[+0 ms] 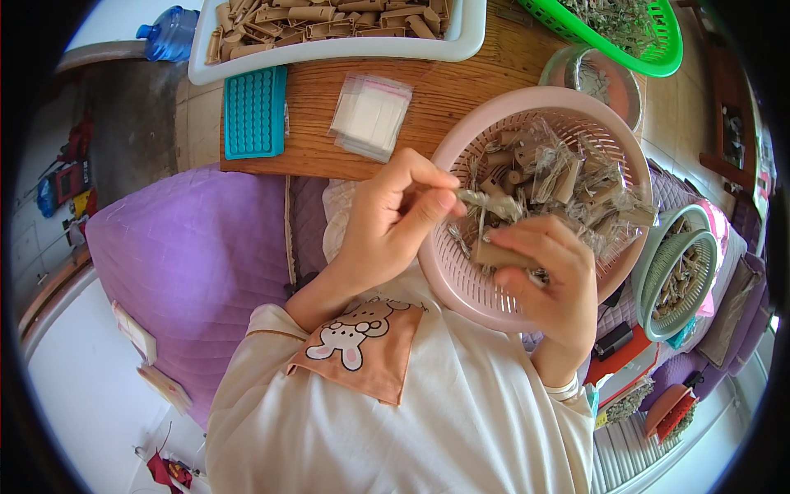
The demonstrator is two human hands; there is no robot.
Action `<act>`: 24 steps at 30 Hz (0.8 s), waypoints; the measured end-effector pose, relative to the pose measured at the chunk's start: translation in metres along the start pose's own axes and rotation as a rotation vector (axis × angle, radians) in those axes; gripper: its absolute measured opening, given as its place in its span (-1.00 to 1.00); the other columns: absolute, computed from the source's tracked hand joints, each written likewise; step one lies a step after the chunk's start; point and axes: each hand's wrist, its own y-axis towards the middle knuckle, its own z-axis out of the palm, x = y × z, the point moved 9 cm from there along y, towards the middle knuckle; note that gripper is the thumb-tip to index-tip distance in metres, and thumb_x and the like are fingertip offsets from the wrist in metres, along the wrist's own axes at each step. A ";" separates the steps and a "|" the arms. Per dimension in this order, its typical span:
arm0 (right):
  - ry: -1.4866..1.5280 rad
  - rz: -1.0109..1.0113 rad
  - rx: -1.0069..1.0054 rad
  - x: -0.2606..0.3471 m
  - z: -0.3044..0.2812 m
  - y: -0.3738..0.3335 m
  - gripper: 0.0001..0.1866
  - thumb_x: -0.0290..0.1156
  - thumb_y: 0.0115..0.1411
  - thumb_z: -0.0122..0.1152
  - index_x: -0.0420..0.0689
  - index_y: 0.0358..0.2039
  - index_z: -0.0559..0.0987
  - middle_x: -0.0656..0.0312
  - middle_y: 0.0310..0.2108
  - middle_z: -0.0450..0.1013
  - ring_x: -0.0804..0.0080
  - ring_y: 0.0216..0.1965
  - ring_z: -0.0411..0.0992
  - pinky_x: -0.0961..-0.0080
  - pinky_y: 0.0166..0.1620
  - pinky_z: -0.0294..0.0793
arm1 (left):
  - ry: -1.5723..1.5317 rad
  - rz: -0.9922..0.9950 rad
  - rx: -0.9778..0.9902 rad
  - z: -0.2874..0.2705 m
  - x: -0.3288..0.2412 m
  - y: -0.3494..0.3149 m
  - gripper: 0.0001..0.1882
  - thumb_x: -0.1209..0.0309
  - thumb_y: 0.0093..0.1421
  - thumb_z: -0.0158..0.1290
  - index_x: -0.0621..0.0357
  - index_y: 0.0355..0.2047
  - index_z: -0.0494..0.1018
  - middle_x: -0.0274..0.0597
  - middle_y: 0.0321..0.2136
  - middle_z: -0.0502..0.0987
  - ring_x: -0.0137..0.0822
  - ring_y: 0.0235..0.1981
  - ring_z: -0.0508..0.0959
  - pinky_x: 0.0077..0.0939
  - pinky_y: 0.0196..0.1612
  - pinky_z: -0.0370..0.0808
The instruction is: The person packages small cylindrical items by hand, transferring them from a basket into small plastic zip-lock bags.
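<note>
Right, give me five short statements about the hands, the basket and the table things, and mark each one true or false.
1. The pink basket holds small brown rolls in clear wrappers. True.
2. The left hand rests flat on the purple cushion. False: it pinches a thin clear strip at the basket's rim.
3. The right hand holds a brown roll. True.
4. The white tray is empty. False: it is filled with brown rolls.
5. A teal mould lies on the wooden table. True.

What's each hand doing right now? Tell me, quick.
Left hand: closed, pinching the end of a clear wrapper over the pink basket.
Right hand: closed around a brown roll.
</note>
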 end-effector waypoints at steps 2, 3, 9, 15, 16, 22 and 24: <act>0.152 -0.074 0.026 0.011 0.001 -0.002 -0.70 -0.60 -0.24 0.27 -0.26 -0.37 0.52 0.12 -0.40 0.43 0.30 -0.42 0.44 0.55 -0.37 0.41 | 0.180 0.058 0.003 0.000 -0.006 0.001 -0.90 0.47 0.10 0.02 0.23 -0.41 0.36 -0.21 -0.55 0.50 -0.49 -0.54 0.51 -0.70 -0.54 0.36; 0.151 -0.072 0.024 0.010 0.005 -0.003 -0.70 -0.60 -0.24 0.27 -0.26 -0.37 0.52 0.12 -0.40 0.43 0.30 -0.42 0.44 0.55 -0.37 0.41 | 0.362 0.118 0.002 0.001 -0.012 0.001 -0.91 0.48 0.09 0.02 0.22 -0.42 0.36 -0.21 -0.56 0.49 -0.48 -0.55 0.51 -0.69 -0.55 0.36; 0.123 0.024 -0.390 -0.018 -0.013 -0.003 -0.70 -0.56 -0.19 0.30 -0.25 -0.37 0.47 0.13 -0.42 0.45 0.36 -0.45 0.44 0.61 -0.35 0.40 | 0.344 0.033 0.375 0.033 -0.008 -0.005 -0.92 0.55 0.08 0.02 0.30 -0.42 0.36 -0.19 -0.57 0.51 -0.47 -0.49 0.55 -0.72 -0.50 0.41; 0.476 0.218 -0.288 -0.036 0.009 -0.004 -0.75 -0.64 -0.08 0.23 -0.30 -0.32 0.45 0.22 -0.37 0.45 0.62 -0.39 0.40 0.75 -0.34 0.38 | 0.379 0.154 0.113 0.020 -0.009 -0.004 -0.83 0.39 0.07 0.06 0.19 -0.38 0.34 -0.24 -0.61 0.49 -0.43 -0.68 0.44 -0.61 -0.64 0.31; 0.562 0.210 -0.333 -0.036 0.008 -0.004 -0.75 -0.66 -0.05 0.20 -0.31 -0.30 0.45 0.23 -0.36 0.44 0.65 -0.38 0.38 0.76 -0.33 0.38 | 0.381 0.154 0.111 0.017 -0.008 -0.003 -0.83 0.39 0.07 0.06 0.19 -0.38 0.34 -0.24 -0.61 0.49 -0.43 -0.68 0.44 -0.61 -0.64 0.31; 0.631 0.337 -0.390 -0.065 0.005 -0.014 -0.71 -0.65 -0.02 0.17 -0.34 -0.22 0.43 0.22 -0.36 0.42 0.63 -0.35 0.37 0.75 -0.28 0.40 | 0.794 0.088 -0.378 -0.077 0.008 0.032 -0.67 0.21 0.09 0.01 0.19 -0.24 0.34 -0.13 -0.47 0.49 -0.27 -0.59 0.46 -0.47 -0.55 0.35; 0.606 0.321 -0.371 -0.065 0.003 -0.013 -0.72 -0.64 -0.01 0.17 -0.35 -0.22 0.43 0.23 -0.36 0.42 0.63 -0.35 0.37 0.75 -0.27 0.40 | 1.276 0.069 -0.476 -0.106 0.020 0.043 -0.62 0.21 0.03 0.05 0.17 -0.20 0.34 -0.07 -0.33 0.45 -0.07 -0.31 0.47 -0.24 -0.33 0.40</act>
